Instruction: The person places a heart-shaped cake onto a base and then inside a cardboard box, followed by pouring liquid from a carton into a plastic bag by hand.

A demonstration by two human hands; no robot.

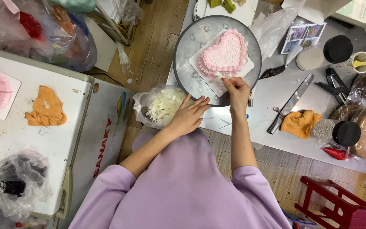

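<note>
Head view, we see 1 pink heart cake [224, 53] on 1 turntable [187, 55], right hand [236, 91] pinching its ribbon bow [223, 76], left hand [188, 115] open flat, fingers apart, 2 orange cloths.

pink heart cake [224, 54], grey turntable [191, 46], orange cloth [300, 123].

The bare ring of the metal turntable [187, 51] around the white board [198, 61] leaves room to reach the heart-shaped pink cake [224, 53] from the far and left sides; the near edge is taken by the right hand [236, 91] and left hand [188, 116]. A bag of white strips [159, 106] crowds the near-left, while a long spatula [291, 103], orange cloth [300, 123] and dark piping bag [274, 72] clutter the grey counter [272, 91] to the right.
</note>
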